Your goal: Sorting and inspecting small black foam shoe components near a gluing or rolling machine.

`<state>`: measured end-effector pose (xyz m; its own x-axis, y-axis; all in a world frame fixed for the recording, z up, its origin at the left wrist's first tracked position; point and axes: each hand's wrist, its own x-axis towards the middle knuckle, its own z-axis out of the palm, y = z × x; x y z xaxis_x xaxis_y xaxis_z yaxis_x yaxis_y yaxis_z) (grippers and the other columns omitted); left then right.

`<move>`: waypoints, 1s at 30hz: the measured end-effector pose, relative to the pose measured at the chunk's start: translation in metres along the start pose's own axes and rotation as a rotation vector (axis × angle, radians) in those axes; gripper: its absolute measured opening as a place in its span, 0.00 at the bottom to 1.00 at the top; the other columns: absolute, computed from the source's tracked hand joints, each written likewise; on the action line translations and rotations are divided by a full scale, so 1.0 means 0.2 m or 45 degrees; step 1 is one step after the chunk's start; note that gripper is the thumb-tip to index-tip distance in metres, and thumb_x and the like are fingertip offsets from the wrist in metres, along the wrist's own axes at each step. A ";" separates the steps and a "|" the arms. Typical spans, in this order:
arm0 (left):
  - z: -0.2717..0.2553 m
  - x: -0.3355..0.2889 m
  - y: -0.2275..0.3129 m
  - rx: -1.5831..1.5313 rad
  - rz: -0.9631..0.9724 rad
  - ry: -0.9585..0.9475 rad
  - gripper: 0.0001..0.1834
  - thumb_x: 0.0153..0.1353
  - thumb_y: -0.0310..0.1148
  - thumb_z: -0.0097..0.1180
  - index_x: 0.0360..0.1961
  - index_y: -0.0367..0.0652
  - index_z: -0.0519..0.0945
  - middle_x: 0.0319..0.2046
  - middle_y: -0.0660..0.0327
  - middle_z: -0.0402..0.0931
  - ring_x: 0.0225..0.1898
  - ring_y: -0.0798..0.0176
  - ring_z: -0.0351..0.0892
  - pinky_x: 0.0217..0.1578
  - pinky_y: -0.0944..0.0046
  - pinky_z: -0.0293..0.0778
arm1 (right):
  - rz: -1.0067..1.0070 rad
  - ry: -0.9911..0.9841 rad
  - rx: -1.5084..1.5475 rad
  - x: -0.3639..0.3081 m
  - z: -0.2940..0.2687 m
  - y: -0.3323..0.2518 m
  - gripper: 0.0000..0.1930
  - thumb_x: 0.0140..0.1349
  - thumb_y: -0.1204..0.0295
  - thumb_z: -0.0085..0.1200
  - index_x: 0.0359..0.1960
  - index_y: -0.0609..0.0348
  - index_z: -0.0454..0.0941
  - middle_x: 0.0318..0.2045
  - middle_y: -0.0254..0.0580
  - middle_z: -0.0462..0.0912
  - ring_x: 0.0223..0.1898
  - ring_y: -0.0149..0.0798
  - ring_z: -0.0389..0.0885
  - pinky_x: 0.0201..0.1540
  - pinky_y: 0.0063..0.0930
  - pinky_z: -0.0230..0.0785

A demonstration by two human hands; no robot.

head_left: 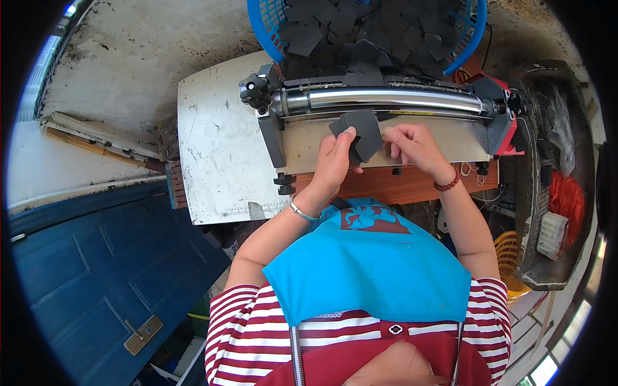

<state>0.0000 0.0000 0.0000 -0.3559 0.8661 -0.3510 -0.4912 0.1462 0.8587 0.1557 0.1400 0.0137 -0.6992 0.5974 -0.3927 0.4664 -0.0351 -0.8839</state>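
Black sheets (367, 136) in left hand (333, 158)

Roller machine (492, 122) across middle, before person (367, 264); worktop (215, 128) left of it. Basket (479, 32) behind machine, loose sheets (412, 32) inside. Stack of pieces (367, 138) over machine's front plate (460, 138), before roller (399, 98); left hand (336, 154) at its left side, right hand (417, 148) just right. Trough (544, 280) right of machine, bag (566, 201) and small box (552, 235) in it. Second basket (507, 248) left of trough's near end. Door (96, 257) left of person.
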 end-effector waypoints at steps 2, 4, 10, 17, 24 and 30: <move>0.00 0.00 0.00 0.010 -0.010 -0.004 0.20 0.69 0.42 0.41 0.41 0.36 0.78 0.32 0.59 0.79 0.30 0.67 0.78 0.22 0.67 0.76 | -0.057 -0.148 0.071 -0.03 0.04 -0.03 0.16 0.65 0.59 0.56 0.26 0.59 0.79 0.17 0.28 0.76 0.14 0.19 0.68 0.16 0.13 0.59; -0.03 -0.01 0.01 0.024 -0.009 -0.026 0.20 0.69 0.42 0.41 0.41 0.36 0.77 0.32 0.59 0.79 0.30 0.66 0.78 0.22 0.67 0.75 | -0.039 -0.176 0.121 -0.02 0.05 -0.03 0.15 0.65 0.60 0.56 0.26 0.58 0.79 0.17 0.28 0.76 0.14 0.19 0.68 0.16 0.13 0.59; -0.04 -0.02 0.01 -0.011 0.025 -0.073 0.20 0.70 0.42 0.40 0.43 0.36 0.77 0.33 0.59 0.79 0.29 0.66 0.79 0.22 0.68 0.75 | 0.057 -0.278 0.139 -0.01 -0.04 -0.01 0.15 0.65 0.60 0.56 0.25 0.58 0.79 0.16 0.29 0.76 0.13 0.19 0.69 0.16 0.12 0.59; -0.06 -0.03 0.01 0.039 0.058 -0.033 0.19 0.70 0.42 0.40 0.43 0.37 0.77 0.32 0.60 0.79 0.28 0.66 0.79 0.21 0.69 0.74 | 0.158 0.144 -0.300 0.03 -0.12 0.03 0.19 0.65 0.57 0.55 0.24 0.60 0.78 0.14 0.30 0.74 0.13 0.20 0.68 0.15 0.14 0.58; 0.00 0.00 -0.01 0.094 0.005 -0.083 0.18 0.70 0.41 0.40 0.42 0.37 0.77 0.32 0.61 0.78 0.28 0.67 0.77 0.22 0.69 0.75 | -0.060 -0.151 0.065 -0.02 0.04 -0.04 0.15 0.65 0.61 0.55 0.27 0.60 0.79 0.17 0.28 0.76 0.15 0.18 0.67 0.17 0.13 0.59; -0.01 -0.02 0.04 0.018 -0.004 -0.113 0.22 0.70 0.42 0.37 0.51 0.37 0.76 0.31 0.62 0.76 0.28 0.68 0.77 0.23 0.70 0.74 | 0.226 -0.169 -0.055 0.00 -0.16 0.03 0.16 0.65 0.63 0.55 0.23 0.61 0.78 0.15 0.29 0.75 0.12 0.20 0.67 0.14 0.15 0.57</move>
<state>-0.0038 -0.0027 0.0082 -0.2824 0.9045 -0.3196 -0.4805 0.1549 0.8632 0.1760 0.1648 0.0163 -0.6680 0.4743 -0.5735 0.6092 -0.0942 -0.7874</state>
